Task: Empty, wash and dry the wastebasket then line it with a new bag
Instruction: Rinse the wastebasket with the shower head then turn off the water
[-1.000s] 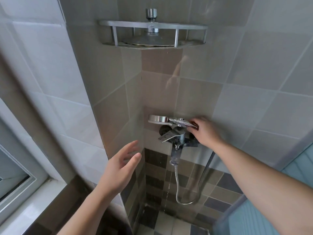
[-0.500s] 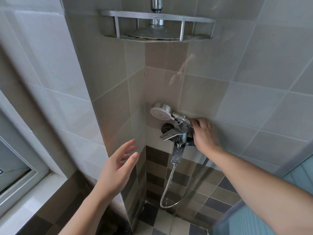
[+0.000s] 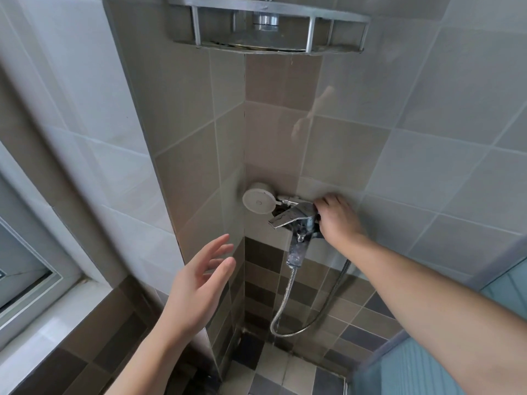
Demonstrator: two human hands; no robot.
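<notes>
Head view: right hand (image 3: pixel 338 218) fingers curl on shower handle (image 3: pixel 296 201).

Single head-worn view, close, facing forward-down into tiled shower corner (image 3: pixel 245 155).

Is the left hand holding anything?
No, the left hand hangs open in the air, fingers spread, touching nothing.

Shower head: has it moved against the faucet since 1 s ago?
Yes. The shower head has turned: edge-on above the faucet lever before, its face now tips out toward the camera. It stays just left of the right hand at the mixer.
</notes>
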